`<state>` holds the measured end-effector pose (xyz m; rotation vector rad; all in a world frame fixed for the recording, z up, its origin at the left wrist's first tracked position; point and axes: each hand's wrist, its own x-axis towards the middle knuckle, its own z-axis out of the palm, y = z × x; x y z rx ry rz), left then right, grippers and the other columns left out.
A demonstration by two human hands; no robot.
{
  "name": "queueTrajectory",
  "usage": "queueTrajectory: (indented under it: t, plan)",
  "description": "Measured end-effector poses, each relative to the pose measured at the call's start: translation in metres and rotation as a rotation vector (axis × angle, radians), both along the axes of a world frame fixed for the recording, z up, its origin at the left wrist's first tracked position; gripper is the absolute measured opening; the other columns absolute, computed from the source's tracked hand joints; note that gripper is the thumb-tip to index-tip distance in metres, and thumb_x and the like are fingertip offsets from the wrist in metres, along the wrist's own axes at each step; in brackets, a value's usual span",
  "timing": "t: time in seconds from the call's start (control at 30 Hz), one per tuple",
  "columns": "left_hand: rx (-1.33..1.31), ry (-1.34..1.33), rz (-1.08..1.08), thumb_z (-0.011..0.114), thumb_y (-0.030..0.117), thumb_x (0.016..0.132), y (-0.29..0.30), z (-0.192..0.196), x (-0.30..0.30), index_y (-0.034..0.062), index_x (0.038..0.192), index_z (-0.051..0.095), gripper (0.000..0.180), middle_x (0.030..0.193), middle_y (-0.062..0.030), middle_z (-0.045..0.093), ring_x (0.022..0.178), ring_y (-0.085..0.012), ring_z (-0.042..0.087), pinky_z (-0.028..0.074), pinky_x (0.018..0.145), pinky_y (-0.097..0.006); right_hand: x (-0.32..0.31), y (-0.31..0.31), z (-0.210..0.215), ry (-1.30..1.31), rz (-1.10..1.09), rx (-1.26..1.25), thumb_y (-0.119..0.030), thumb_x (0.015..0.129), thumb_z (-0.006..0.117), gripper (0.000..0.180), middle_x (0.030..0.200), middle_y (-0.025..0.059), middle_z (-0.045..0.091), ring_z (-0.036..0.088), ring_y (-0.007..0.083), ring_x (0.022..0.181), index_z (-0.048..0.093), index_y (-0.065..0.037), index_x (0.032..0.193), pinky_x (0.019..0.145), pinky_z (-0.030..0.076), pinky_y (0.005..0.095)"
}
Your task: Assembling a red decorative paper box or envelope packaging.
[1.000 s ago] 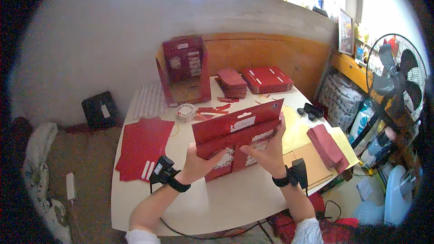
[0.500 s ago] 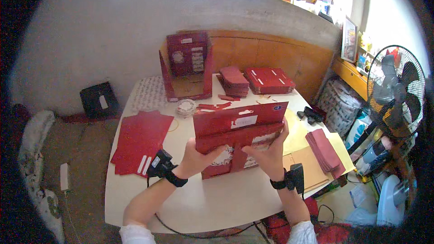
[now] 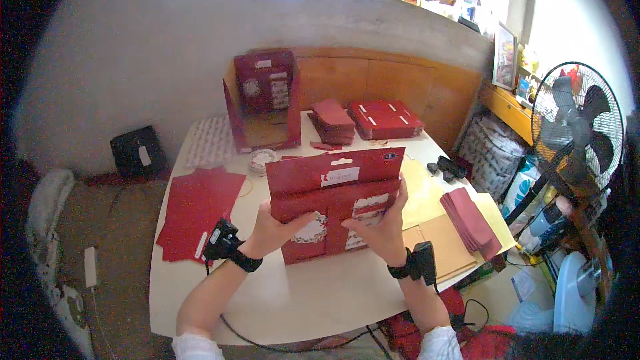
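Note:
Above the white table, a flat dark red cardboard package (image 3: 287,183) is held upright and tilted slightly. It has a hang hole in its top flap and white printed patches on its front. My left hand (image 3: 272,232) grips the left side, thumb lying across the front. On the right edge is my right hand (image 3: 381,230), its thumb pressed to the front and its fingers running up the side. The fingers behind the package are partly hidden. Nearest the left wrist lie flat red sheets (image 3: 200,207). A roll of white patterned stickers (image 3: 261,160) sits just beyond the package.
An open red box (image 3: 293,137) with similar packages stands at the back left. Beside it are a stack of dull red pieces (image 3: 332,123) and stacked red packages (image 3: 387,120). Folded red pieces (image 3: 470,223) lie on yellow sheets at right. A black fan (image 3: 573,117) stands beyond the table (image 3: 267,313).
The whole view has shifted a little, so most things appear farther left. Both hands keep the same hold on the package, which has hardly moved over the table.

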<state>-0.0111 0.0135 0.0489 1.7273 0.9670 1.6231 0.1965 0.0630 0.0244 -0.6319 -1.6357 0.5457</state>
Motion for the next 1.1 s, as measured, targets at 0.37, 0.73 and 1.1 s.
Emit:
queueTrajectory:
  t: [0.37,0.73,1.1]
  plan:
    - [-0.084,-0.013,-0.034,0.069,0.004,0.072,0.001,0.011,-0.005,-0.0022,0.097,0.058,0.027,0.09,-0.0068,0.064,0.079,-0.0115,0.059,0.048,0.072,-0.026,0.016,0.005,0.009,0.116,0.223,-0.375,-0.01,0.072,0.071,0.039,0.094,0.0065,0.061,0.057,0.0129,0.086,0.051,-0.001,0.104,0.077,0.047,0.0284]
    - [-0.107,-0.07,-0.073,0.067,0.001,0.072,0.001,0.012,-0.003,-0.0022,0.099,0.056,0.03,0.091,-0.0069,0.063,0.08,-0.0124,0.06,0.049,0.072,-0.026,0.011,0.002,0.012,0.142,0.237,-0.371,-0.003,0.069,0.07,0.046,0.098,0.0059,0.06,0.057,0.013,0.089,0.047,-0.002,0.11,0.077,0.048,0.0272]
    - [-0.249,-0.131,-0.091,0.07,0.006,0.068,0.011,-0.005,-0.02,0.0015,0.11,0.05,0.047,0.103,-0.0088,0.059,0.092,-0.0191,0.058,0.046,0.083,-0.034,0.018,0.004,0.009,0.214,0.46,-0.491,-0.011,0.075,0.068,0.039,0.098,0.006,0.06,0.056,0.0127,0.087,0.05,-0.001,0.108,0.076,0.047,0.0274]
